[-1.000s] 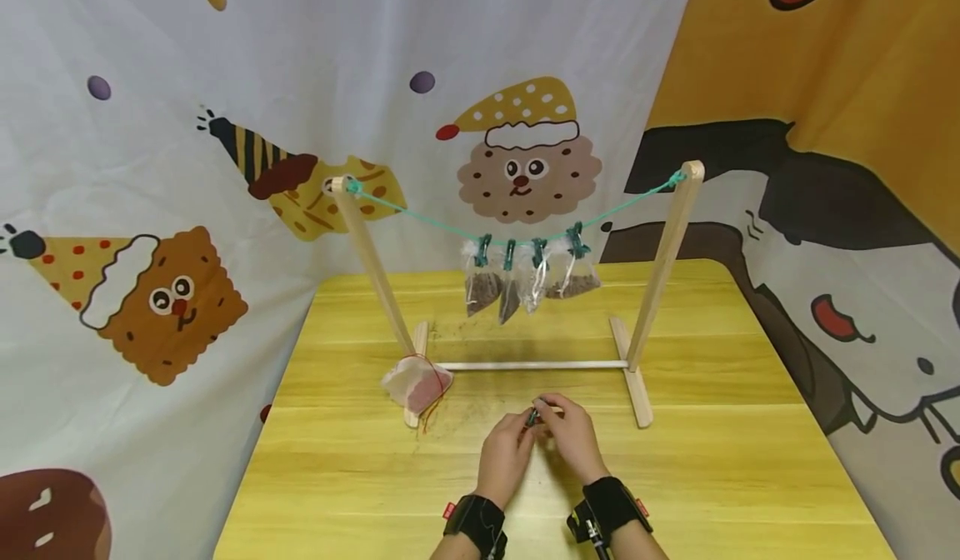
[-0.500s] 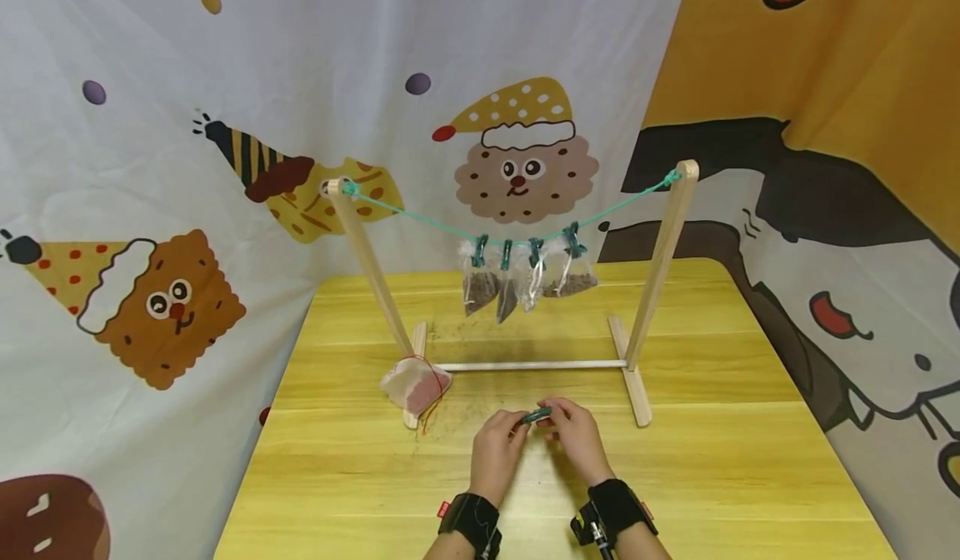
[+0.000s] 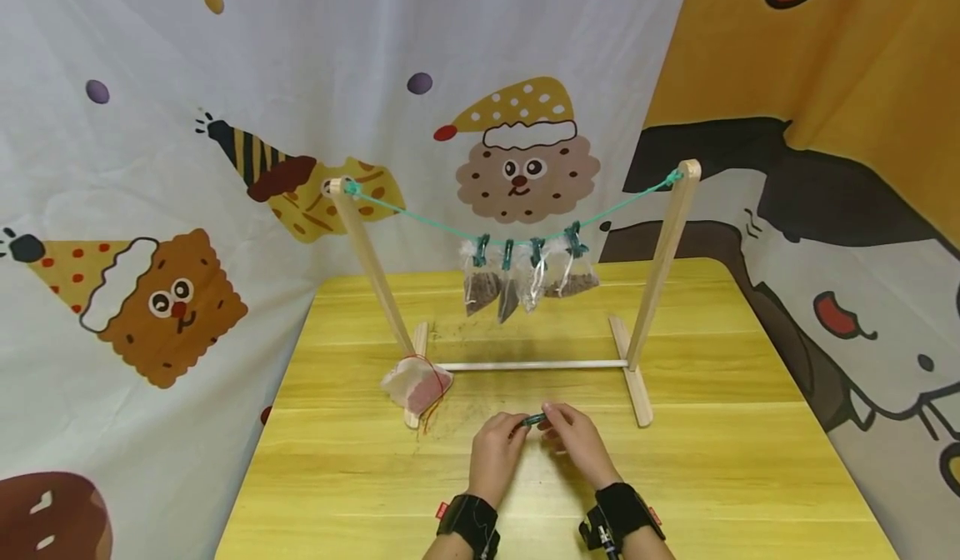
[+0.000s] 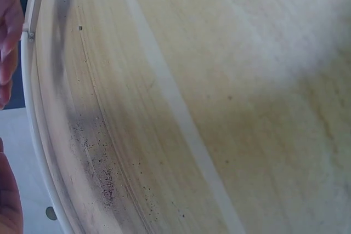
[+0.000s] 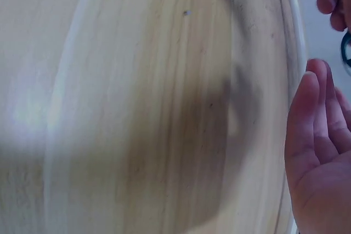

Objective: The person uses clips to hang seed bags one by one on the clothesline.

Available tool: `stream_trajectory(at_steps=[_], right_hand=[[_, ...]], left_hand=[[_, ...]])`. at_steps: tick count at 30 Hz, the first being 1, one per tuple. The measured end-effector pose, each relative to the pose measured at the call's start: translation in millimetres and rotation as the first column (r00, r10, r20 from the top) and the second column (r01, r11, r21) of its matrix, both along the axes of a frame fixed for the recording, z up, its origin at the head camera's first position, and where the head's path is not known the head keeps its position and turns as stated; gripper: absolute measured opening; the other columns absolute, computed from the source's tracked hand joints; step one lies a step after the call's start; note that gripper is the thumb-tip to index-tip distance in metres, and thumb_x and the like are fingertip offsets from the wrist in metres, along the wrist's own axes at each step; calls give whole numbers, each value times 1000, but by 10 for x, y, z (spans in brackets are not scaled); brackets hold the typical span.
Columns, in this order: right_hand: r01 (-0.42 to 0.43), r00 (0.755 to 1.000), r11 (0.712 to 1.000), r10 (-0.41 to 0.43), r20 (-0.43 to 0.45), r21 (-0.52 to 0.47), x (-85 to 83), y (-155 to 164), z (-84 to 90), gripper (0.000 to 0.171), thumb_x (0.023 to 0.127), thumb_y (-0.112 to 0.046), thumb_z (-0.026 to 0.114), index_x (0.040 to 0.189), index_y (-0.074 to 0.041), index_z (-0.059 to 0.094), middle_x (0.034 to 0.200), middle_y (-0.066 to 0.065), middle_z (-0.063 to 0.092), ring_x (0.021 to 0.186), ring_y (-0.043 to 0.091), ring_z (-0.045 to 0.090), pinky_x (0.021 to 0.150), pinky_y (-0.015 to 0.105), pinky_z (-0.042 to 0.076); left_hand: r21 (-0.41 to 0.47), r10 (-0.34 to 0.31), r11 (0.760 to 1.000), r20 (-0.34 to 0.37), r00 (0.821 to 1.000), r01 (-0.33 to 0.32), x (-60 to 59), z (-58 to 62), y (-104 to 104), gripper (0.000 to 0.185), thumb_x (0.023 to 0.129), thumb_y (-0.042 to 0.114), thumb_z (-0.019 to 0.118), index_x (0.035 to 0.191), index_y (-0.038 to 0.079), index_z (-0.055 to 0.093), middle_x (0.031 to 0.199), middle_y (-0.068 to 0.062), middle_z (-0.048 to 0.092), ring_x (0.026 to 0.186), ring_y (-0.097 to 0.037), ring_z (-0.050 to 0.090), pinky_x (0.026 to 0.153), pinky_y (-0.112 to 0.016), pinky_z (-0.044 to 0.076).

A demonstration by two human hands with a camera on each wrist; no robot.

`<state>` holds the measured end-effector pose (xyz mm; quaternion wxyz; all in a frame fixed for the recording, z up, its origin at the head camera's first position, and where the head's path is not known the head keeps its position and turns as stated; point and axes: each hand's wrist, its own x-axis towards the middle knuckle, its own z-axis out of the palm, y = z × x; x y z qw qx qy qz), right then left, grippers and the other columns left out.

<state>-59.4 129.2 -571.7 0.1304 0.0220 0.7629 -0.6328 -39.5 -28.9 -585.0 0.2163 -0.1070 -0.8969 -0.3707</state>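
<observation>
My left hand pinches one end of a dark green clothespin above the table, in front of the rack. At its other end are the fingertips of my right hand, thumb and forefinger close around it. In the right wrist view, that right hand has its other fingers loosely bent, and part of the clothespin shows at the edge. Both hands are only partly seen in the left wrist view. Several clear bags with brown contents hang from a green string by similar clothespins.
A wooden rack with two posts and a white crossbar stands on the table. A pale pouch with pink contents and a red cord lies over its left foot. Dark crumbs are scattered on the tabletop. A printed curtain hangs behind.
The clothespin has turned from nearly hidden between the fingers to lying crosswise between the hands. My right hand has shifted slightly right and nearer me; my left hand has moved slightly left.
</observation>
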Motion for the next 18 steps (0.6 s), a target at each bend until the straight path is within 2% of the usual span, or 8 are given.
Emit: stream_trajectory(at_steps=[6, 10, 13, 18], right_hand=[[-54, 997, 998, 54, 62, -11, -6, 51, -29, 63, 87, -55, 42, 89, 6, 60, 79, 22, 61, 69, 37, 59, 59, 41, 50], [-63, 997, 998, 63, 55, 7, -1, 72, -35, 60, 85, -55, 45, 79, 4, 56, 65, 15, 55, 57, 27, 53, 51, 33, 45], [-105, 994, 993, 104, 33, 45, 7, 82, -61, 57, 85, -56, 46, 75, 0, 55, 58, 6, 50, 50, 18, 46, 48, 29, 41], [-175, 984, 979, 175, 7, 102, 20, 93, -78, 60, 85, -56, 46, 75, 3, 54, 56, 4, 47, 48, 18, 44, 48, 31, 41]], left_hand=[[10, -3, 1000, 28, 1000, 3, 1, -13, 0, 11, 84, 27, 62, 93, 25, 68, 84, 18, 59, 72, 4, 51, 60, -13, 43], [6, 0, 1000, 25, 1000, 0, 0, -25, -7, 11, 84, 29, 63, 93, 27, 68, 82, 19, 58, 72, 5, 51, 59, -13, 43], [-4, 8, 1000, 21, 1000, -7, 7, -54, -29, 11, 82, 30, 64, 92, 27, 68, 82, 19, 58, 71, 4, 51, 58, -12, 43], [-12, 1, 1000, 57, 998, 0, 31, -106, -79, 13, 83, 33, 62, 92, 27, 68, 82, 20, 59, 69, 3, 50, 56, -13, 41]])
